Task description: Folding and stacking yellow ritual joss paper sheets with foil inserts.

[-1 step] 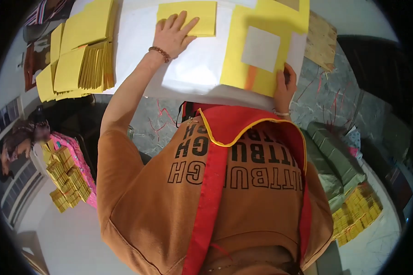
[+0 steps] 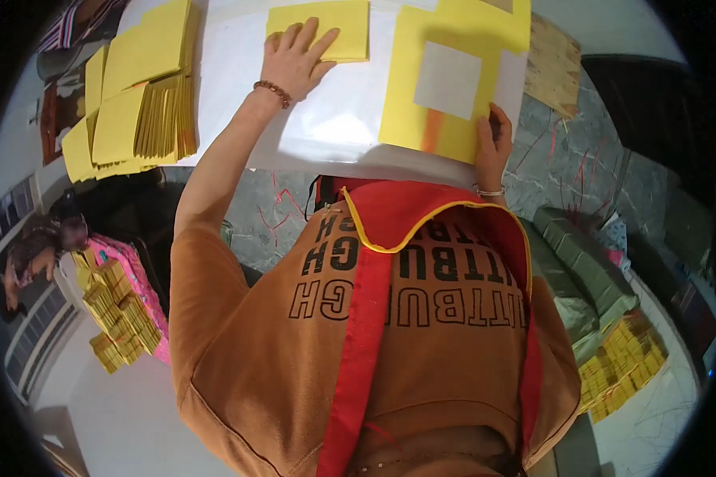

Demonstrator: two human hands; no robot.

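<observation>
My left hand [image 2: 296, 60] lies with spread fingers on a folded yellow paper piece [image 2: 350, 32] on the white tabletop [image 2: 334, 111]. A beaded bracelet circles that wrist. To the right is a flat yellow sheet [image 2: 402, 103] with a pale square [image 2: 447, 78] on it and an orange strip at its near edge. My right hand [image 2: 495, 143] is at the right edge of this sheet, thumb against it. Its fingers are loosely curled, with a gap between thumb and fingers. Their undersides are hidden.
Folded yellow pieces [image 2: 147, 56] are piled at the table's left end. Bundled yellow stacks [image 2: 119, 314] stand lower left beside pink cloth, and more bundles [image 2: 624, 362] lie lower right near green wrapped packs [image 2: 585, 270]. A wooden board [image 2: 553, 67] adjoins the table's right edge. Red strings lie on the floor.
The whole view has shifted slightly. Both hands keep their places on the paper.
</observation>
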